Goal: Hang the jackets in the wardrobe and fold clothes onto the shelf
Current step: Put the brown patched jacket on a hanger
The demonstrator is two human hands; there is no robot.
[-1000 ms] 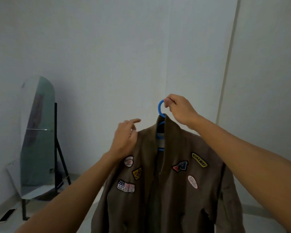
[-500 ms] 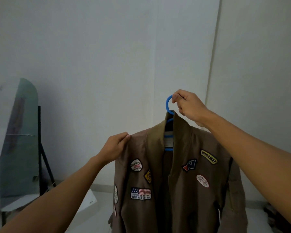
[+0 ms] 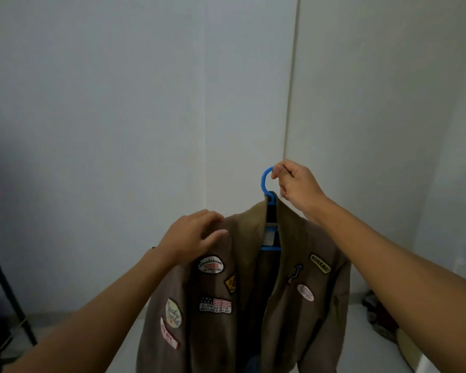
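White walls meeting at a corner. Brown patched jacket (image 3: 253,292) on blue hanger (image 3: 265,181): right hand (image 3: 296,184) grips hook for carrying; left hand (image 3: 197,238) rests, fingers relaxed, steadying shoulder.

Home room: bare white walls (image 3: 119,130), clothes pile (image 3: 379,316)

jacket (image 3: 253,305): matt brown cloth, embroidered patches | hanger (image 3: 265,181): smooth blue plastic
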